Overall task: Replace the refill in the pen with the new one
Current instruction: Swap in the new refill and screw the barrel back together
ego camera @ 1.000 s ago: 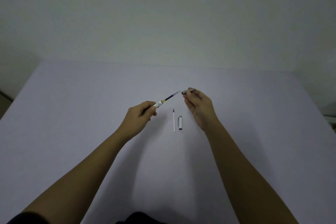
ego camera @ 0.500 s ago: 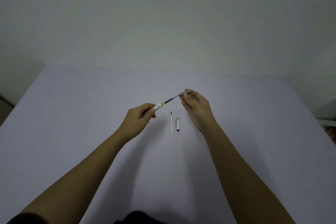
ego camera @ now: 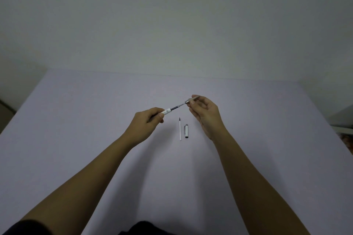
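Note:
My left hand [ego camera: 146, 123] grips the white pen barrel [ego camera: 165, 112], from which a dark refill [ego camera: 176, 107] sticks out up and to the right. My right hand [ego camera: 205, 113] pinches the grey tip section [ego camera: 192, 100], slipped over the refill's point. A gap of bare refill shows between barrel and tip section. On the table between my hands lie a thin white refill [ego camera: 180, 129] with a dark point and, just right of it, the white pen cap [ego camera: 186, 131].
The pale lilac table [ego camera: 76, 120] spreads wide around my hands, with its far edge against a plain wall. Something pale stands beyond the table's right edge [ego camera: 342, 120].
My right hand has brought the tip section onto the end of the refill; a second ago the two were apart. My left hand turned the barrel slightly.

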`<action>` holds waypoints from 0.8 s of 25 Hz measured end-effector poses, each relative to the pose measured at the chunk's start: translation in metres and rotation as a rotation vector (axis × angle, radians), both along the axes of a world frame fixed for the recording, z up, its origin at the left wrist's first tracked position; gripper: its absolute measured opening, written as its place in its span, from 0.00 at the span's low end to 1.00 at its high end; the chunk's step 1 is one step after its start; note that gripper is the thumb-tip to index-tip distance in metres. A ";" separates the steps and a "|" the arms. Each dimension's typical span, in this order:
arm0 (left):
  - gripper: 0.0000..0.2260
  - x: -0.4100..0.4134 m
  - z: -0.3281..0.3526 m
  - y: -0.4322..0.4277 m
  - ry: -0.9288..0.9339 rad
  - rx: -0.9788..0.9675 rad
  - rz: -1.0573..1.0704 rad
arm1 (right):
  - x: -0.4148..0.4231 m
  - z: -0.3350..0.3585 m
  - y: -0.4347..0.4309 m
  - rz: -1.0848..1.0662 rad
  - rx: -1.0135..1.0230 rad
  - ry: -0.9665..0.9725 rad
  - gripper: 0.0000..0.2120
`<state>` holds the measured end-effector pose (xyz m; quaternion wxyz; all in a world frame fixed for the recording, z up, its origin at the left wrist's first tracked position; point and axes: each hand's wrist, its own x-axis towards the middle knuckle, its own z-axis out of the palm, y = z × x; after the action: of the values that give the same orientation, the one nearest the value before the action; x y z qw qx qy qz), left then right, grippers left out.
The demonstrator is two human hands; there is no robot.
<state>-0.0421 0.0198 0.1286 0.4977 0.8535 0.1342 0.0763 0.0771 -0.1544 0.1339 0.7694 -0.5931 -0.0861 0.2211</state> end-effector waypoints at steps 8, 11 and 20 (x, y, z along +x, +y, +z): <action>0.08 0.001 0.001 -0.001 -0.008 -0.005 -0.002 | -0.001 -0.004 0.002 0.010 -0.004 0.003 0.07; 0.08 0.002 0.000 0.000 -0.010 -0.001 -0.004 | -0.002 -0.005 0.003 0.024 -0.010 -0.002 0.07; 0.09 0.007 -0.001 0.001 -0.016 0.031 -0.028 | -0.014 -0.010 0.011 0.062 -0.050 -0.028 0.05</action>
<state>-0.0354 0.0203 0.1279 0.4865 0.8623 0.1169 0.0779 0.0635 -0.1435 0.1244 0.7457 -0.6124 -0.1097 0.2383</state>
